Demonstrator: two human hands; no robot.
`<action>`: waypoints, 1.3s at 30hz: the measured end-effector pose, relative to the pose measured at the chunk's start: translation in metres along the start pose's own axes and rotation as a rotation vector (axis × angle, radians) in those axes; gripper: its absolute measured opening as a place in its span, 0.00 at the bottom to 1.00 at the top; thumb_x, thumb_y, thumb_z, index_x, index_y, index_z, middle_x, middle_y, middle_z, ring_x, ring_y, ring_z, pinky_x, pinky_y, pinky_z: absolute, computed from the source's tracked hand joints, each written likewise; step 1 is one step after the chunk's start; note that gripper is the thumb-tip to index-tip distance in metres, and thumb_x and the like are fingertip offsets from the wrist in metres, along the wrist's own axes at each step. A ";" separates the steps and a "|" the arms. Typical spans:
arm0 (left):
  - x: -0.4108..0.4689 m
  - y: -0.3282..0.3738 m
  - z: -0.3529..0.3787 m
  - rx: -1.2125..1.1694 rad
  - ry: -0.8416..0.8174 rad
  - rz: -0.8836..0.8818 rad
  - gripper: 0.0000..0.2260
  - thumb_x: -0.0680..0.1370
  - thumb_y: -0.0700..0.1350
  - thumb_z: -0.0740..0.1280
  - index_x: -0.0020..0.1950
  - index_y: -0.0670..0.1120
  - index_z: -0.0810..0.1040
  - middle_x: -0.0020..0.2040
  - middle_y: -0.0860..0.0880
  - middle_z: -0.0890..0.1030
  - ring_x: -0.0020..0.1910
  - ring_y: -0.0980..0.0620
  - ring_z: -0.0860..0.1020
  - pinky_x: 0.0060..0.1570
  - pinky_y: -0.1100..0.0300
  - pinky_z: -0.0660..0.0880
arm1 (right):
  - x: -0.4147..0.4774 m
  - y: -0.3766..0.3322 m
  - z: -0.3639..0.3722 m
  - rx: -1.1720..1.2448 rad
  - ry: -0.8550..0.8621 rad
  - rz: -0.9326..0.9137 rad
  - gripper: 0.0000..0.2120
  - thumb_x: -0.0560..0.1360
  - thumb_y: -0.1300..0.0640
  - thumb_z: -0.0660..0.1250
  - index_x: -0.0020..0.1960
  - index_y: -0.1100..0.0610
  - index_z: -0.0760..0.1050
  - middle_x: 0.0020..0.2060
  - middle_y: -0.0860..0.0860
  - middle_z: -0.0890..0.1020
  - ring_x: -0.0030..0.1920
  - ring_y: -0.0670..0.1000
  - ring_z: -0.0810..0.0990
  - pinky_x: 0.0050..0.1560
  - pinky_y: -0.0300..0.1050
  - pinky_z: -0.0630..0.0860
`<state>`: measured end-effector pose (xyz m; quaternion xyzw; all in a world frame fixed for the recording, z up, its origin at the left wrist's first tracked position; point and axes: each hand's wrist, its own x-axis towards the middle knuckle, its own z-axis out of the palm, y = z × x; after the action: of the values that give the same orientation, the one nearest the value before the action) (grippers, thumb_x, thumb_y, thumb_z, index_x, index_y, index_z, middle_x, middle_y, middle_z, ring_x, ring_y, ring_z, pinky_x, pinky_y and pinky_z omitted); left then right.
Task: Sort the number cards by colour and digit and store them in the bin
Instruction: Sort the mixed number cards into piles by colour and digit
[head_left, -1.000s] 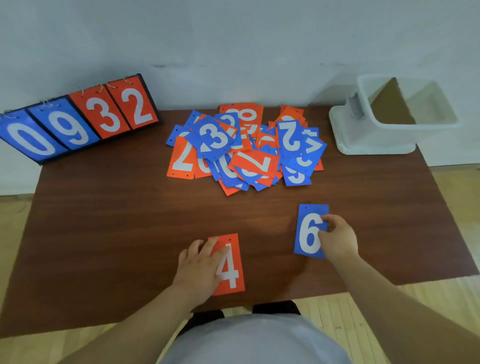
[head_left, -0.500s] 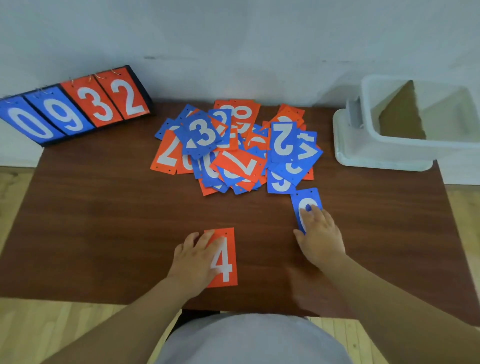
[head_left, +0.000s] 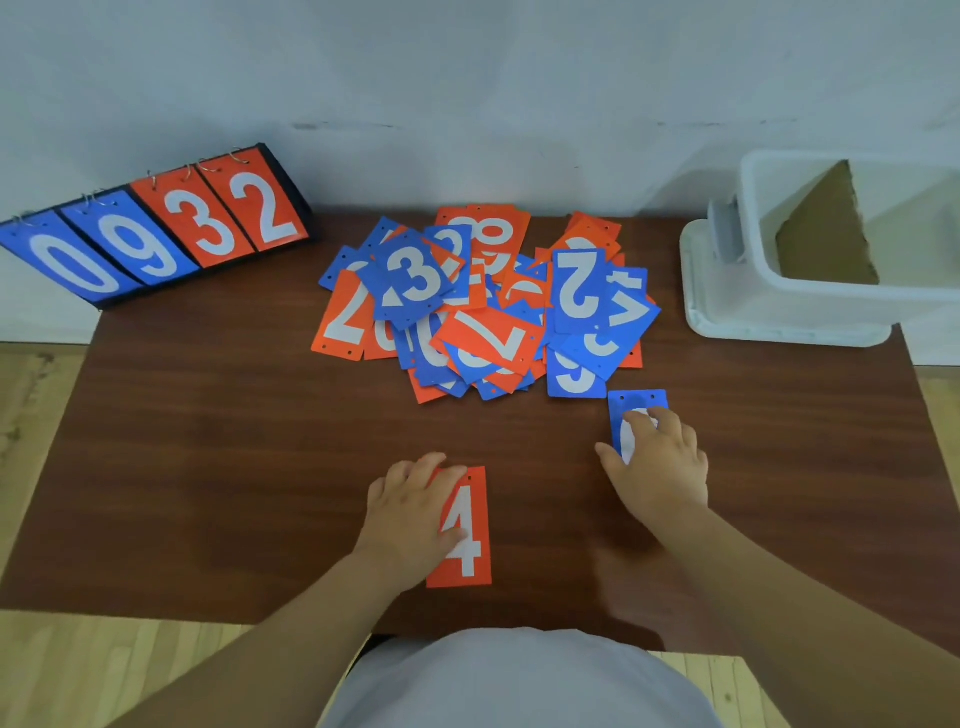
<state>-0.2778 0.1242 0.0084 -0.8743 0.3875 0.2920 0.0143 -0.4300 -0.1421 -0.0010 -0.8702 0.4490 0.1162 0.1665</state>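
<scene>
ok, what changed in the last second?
The right hand slid the blue card away from the person, up beside the pile; its fingers now lie on the card instead of gripping its edge. The left hand stayed on the orange 4 card. Unchanged: pile, bin, scoreboard.

Glossy dark wood table (head_left: 218, 467), translucent plastic bin (head_left: 810, 306)

Both bare forearms (head_left: 270, 634) reach forward, the left grip (head_left: 410, 512), a bare hand, lying palm down with straight fingers close together, the right grip (head_left: 657, 457) palm down farther ahead, fingers slightly spread.
</scene>
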 end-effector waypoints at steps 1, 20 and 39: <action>0.006 0.000 -0.007 -0.027 0.046 -0.011 0.33 0.77 0.63 0.68 0.79 0.60 0.58 0.79 0.53 0.58 0.77 0.47 0.58 0.73 0.46 0.62 | 0.005 -0.006 -0.004 0.038 -0.007 0.015 0.29 0.76 0.37 0.66 0.72 0.48 0.69 0.74 0.52 0.67 0.71 0.56 0.68 0.66 0.56 0.71; 0.215 0.023 -0.135 0.272 -0.010 0.363 0.28 0.79 0.49 0.69 0.77 0.54 0.63 0.75 0.49 0.67 0.74 0.43 0.64 0.73 0.43 0.64 | 0.153 -0.045 -0.044 0.283 -0.015 0.278 0.42 0.71 0.45 0.76 0.78 0.49 0.59 0.76 0.53 0.63 0.73 0.61 0.64 0.68 0.59 0.70; 0.208 0.014 -0.146 -0.118 0.153 0.325 0.24 0.78 0.43 0.72 0.71 0.54 0.71 0.61 0.50 0.81 0.60 0.48 0.80 0.56 0.51 0.78 | 0.111 -0.025 -0.079 0.480 0.304 0.200 0.18 0.79 0.60 0.63 0.68 0.48 0.73 0.63 0.48 0.79 0.50 0.53 0.80 0.49 0.46 0.73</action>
<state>-0.1042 -0.0615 0.0242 -0.8193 0.5056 0.2452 -0.1140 -0.3420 -0.2423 0.0371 -0.7648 0.5669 -0.1089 0.2861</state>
